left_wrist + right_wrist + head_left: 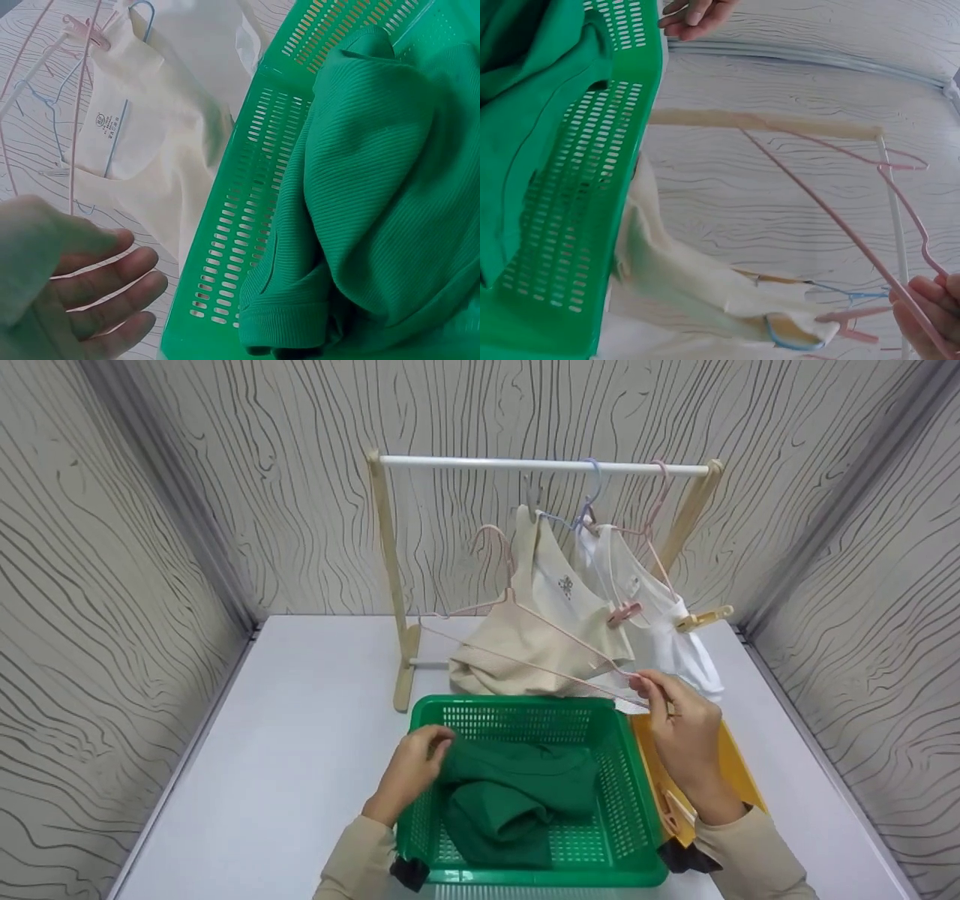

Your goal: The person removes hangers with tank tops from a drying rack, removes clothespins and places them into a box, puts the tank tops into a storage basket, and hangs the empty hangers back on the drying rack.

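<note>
My right hand (679, 727) pinches one end of a pink clothes hanger (559, 628), held up in front of the rack with its hook upward. No garment is on this hanger. At the left rim of a green basket (649, 840), my left hand (416, 765) hovers with relaxed fingers and nothing in them; the left wrist view shows its fingers (120, 296) spread apart. A folded green ribbed garment (510, 802) lies inside the basket. The right wrist view shows the right hand's fingers (922, 311) around the hanger's end.
Behind the basket stands a wooden rack with a white rail (487, 462). A cream top (517, 645) and a white top (667, 637) hang there, with a pink clothespin (624, 615) and a yellow clothespin (705, 619). A yellow box (739, 765) holding clothespins sits right of the basket.
</note>
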### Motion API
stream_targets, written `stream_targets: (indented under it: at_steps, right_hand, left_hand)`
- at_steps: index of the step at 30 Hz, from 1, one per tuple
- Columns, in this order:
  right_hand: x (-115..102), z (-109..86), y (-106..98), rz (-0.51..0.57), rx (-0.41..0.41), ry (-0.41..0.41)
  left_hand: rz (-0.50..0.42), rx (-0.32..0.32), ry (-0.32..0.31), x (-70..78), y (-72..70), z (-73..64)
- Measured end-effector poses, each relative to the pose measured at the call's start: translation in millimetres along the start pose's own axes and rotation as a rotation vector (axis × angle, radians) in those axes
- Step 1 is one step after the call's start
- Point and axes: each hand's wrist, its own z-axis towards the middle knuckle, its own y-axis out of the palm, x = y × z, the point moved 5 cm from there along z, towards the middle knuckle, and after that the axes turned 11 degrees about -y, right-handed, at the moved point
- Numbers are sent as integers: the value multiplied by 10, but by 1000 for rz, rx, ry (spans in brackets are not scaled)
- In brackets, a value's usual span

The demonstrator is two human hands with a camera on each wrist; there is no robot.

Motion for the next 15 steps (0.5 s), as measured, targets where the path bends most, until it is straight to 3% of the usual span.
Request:
stream_targets:
  at_steps: [8, 15]
  right_hand:
    - [-32, 196, 190, -28, -23, 72]
    - [-38, 360, 366, -23, 27, 51]
  left_hand:
    - [-4, -38, -12, -19, 40, -12]
    - [-5, -62, -5, -20, 70, -5]
